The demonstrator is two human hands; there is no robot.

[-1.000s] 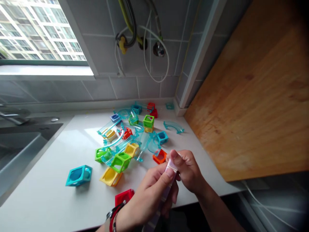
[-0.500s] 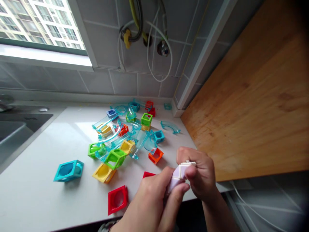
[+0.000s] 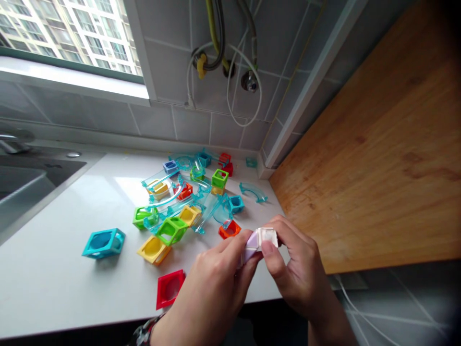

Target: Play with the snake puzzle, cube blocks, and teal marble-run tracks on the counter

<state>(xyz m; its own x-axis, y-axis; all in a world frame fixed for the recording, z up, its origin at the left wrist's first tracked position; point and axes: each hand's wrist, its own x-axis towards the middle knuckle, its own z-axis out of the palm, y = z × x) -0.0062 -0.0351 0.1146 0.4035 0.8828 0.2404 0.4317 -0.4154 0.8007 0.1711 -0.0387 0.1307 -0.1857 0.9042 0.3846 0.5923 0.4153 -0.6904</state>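
Observation:
Both my hands hold one small white and pale-purple block (image 3: 260, 241) above the front edge of the white counter (image 3: 65, 269). My left hand (image 3: 212, 288) pinches its lower left end. My right hand (image 3: 297, 269) pinches its upper right end with thumb and fingers. Just beyond the hands lies a heap of coloured plastic cube frames and clear teal track pieces (image 3: 187, 202). Nearest the hands is an orange cube frame (image 3: 228, 229).
A red cube frame (image 3: 170, 287) lies by the counter's front edge, a teal one (image 3: 103, 241) further left. A sink (image 3: 21, 192) is at the left. A wooden panel (image 3: 374, 158) stands at the right. Hoses (image 3: 230, 62) hang on the tiled wall.
The view has shifted. My hands turned the block and lifted it slightly towards the heap; my right thumb now presses on its white end.

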